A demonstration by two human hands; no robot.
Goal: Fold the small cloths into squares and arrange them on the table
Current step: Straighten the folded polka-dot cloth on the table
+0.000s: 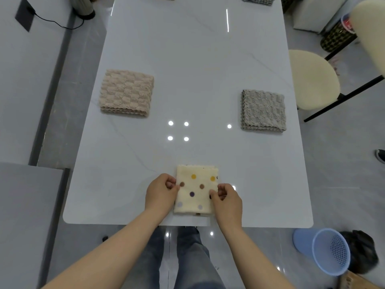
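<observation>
A person stands at the near edge of a white table [208, 69], a folded cream spotted cloth [196, 191] lying flat between both hands. The left hand [161, 190] pinches the cloth's left edge with curled fingers and thumb; the right hand [228, 200] pinches the right edge the same way. Further up the table, a folded beige cloth [126, 92] sits at the left side and a folded grey cloth [263, 110] at the right, well apart.
</observation>
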